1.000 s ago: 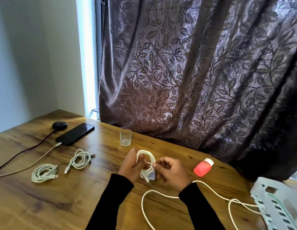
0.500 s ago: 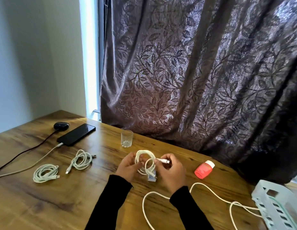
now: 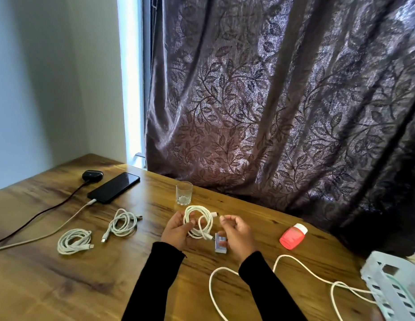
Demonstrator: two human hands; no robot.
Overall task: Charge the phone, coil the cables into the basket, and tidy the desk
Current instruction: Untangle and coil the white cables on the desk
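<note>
Left hand (image 3: 177, 230) grips a coiled white cable (image 3: 198, 222); loose cable (image 3: 317, 278) trails into basket (image 3: 394, 290).

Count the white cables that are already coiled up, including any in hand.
3: one coil near the desk's left edge, a second coil right of it, below the phone, and a third coil held in the left hand.

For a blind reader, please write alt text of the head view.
A left hand holds a coiled white cable over a wooden desk; the right hand is beside it. A phone is plugged in.
</note>
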